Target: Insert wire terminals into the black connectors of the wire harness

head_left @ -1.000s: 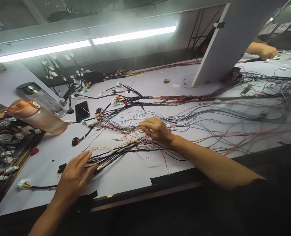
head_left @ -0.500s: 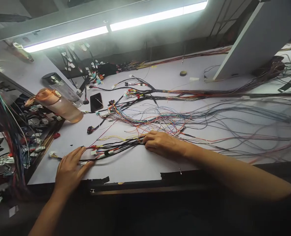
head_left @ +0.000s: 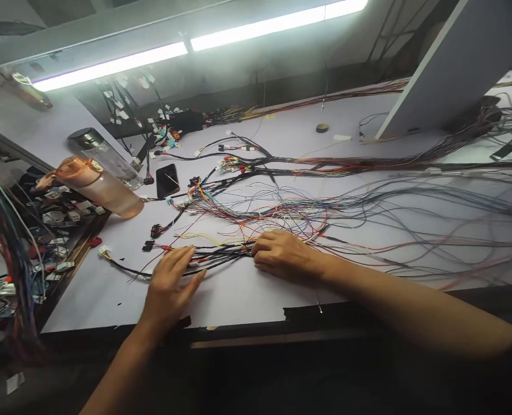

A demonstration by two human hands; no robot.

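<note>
A black-taped wire bundle [head_left: 221, 252] lies across the near part of the white table [head_left: 247, 294], with small connectors at its left end [head_left: 104, 251]. My left hand [head_left: 169, 288] rests flat on it, fingers stretched out and pointing toward the bundle. My right hand [head_left: 281, 253] sits just to the right, fingers curled down onto the same bundle where it meets a tangle of loose coloured wires [head_left: 281, 213]. Whether the right fingers pinch the bundle or only press it is hidden.
An orange-capped bottle [head_left: 95, 187] and a clear bottle [head_left: 102, 155] lie at the left. A black phone [head_left: 167, 178] is beside them. A bin of connectors [head_left: 44, 225] lies past the table's left edge. A tape roll [head_left: 322, 128] and a grey slanted board [head_left: 454, 63] stand farther back.
My left hand has slid right along the bundle, closer to my right hand. The bundle's left end with its connectors now lies bare. My right hand has stayed on the bundle.
</note>
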